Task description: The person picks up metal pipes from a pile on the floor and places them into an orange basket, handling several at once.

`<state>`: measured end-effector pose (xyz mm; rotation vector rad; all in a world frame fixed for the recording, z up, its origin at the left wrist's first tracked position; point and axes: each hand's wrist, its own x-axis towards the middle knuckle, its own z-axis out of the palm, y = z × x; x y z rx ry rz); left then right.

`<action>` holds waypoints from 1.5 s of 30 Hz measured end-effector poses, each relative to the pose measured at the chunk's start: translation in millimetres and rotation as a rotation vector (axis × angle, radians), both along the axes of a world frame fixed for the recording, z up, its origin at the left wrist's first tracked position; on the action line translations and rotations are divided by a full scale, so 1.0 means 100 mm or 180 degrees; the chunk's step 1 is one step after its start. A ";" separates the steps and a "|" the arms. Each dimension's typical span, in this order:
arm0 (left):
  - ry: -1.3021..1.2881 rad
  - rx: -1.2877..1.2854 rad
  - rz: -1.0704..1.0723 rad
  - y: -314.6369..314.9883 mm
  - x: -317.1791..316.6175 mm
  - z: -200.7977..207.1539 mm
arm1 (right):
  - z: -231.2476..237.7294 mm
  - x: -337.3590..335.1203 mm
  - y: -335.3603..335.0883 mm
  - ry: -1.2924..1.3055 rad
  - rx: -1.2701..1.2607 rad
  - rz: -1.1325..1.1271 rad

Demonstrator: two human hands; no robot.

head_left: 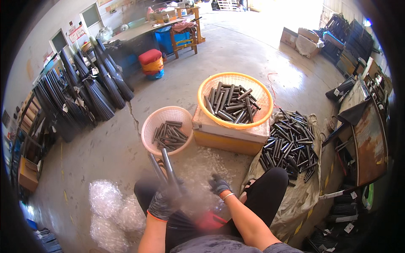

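Note:
My left hand [163,205], in a grey knit glove with an orange cuff, is closed round two dark tubes [169,166] that point up and away over my lap. My right hand [220,185] wears a matching glove and has its fingertips apart, with nothing visible held in it. Crumpled clear plastic wrap [211,162] lies close to its fingertips. A hazy blur covers the area between my hands. Something red [209,220] rests in my lap, too blurred to name.
Ahead, a peach basket [188,113] of short tubes stands beside a cardboard box [228,141] bearing an orange basket [271,101] with more. A tube pile [291,143] covers a cloth [291,206] at right. Bundled clear wrap [105,200] lies left; long tube bundles [90,88] lean far left.

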<state>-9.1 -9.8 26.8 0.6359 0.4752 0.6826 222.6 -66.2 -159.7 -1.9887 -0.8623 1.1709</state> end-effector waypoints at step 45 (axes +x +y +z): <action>0.0459 0.0198 0.0073 -0.05 0.04 0.01 | -0.02 0.03 0.12 -0.0023 0.0150 -0.0357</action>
